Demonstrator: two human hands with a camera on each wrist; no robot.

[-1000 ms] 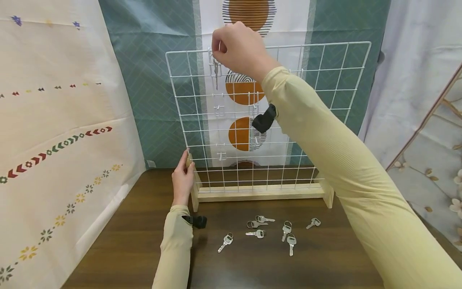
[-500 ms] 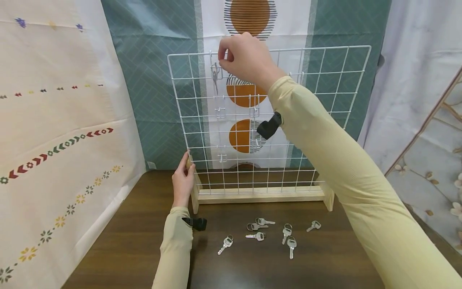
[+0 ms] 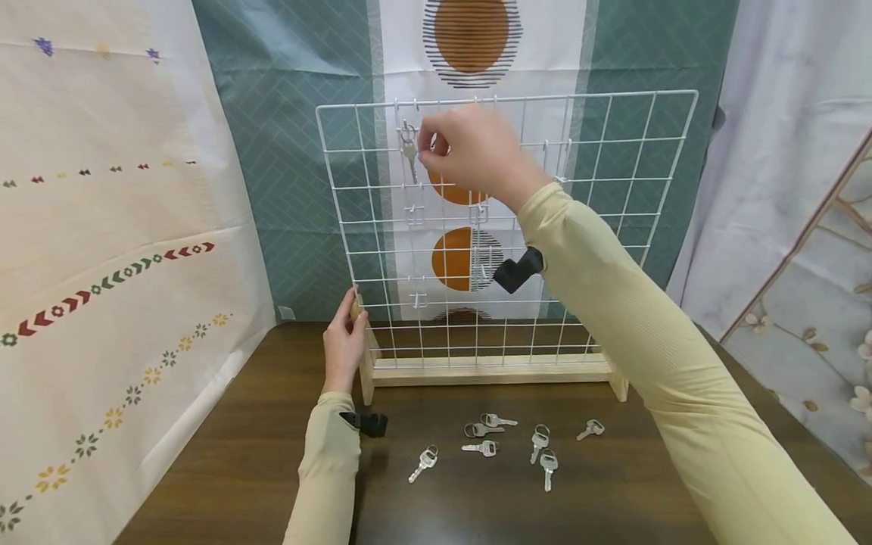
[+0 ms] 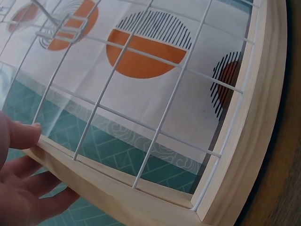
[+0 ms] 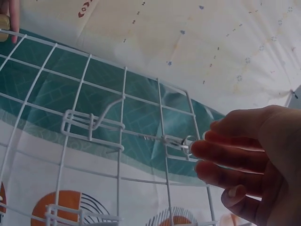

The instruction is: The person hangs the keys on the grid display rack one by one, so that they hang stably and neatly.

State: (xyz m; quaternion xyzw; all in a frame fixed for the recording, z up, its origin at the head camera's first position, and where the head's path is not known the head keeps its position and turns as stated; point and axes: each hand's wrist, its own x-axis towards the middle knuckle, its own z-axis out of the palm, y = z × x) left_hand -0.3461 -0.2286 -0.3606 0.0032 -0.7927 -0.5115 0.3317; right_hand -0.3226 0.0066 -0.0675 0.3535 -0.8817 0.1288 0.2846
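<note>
1. The key (image 3: 409, 155) dangles near the upper left of the wire grid (image 3: 446, 304), its ring seemingly looped on a hook (image 3: 406, 124). If that ring sits only at the tip, I'd expect a nudge to drop it.
2. The right hand (image 3: 471, 150) is just beside it, fingers loosely parted, pinching nothing; I can't tell whether a fingertip touches the ring. Brushing it could unhook it.
3. The left hand (image 3: 344, 344) pinches the left post of the wooden stand (image 3: 490, 372). Should that grip slacken, a bump up top might rock everything.
4. The black wrist mount (image 3: 515, 272) could snag wires if it dips.
5. Any fallen key might scatter the loose keys (image 3: 549, 460) on the desk (image 3: 450, 522).
</note>
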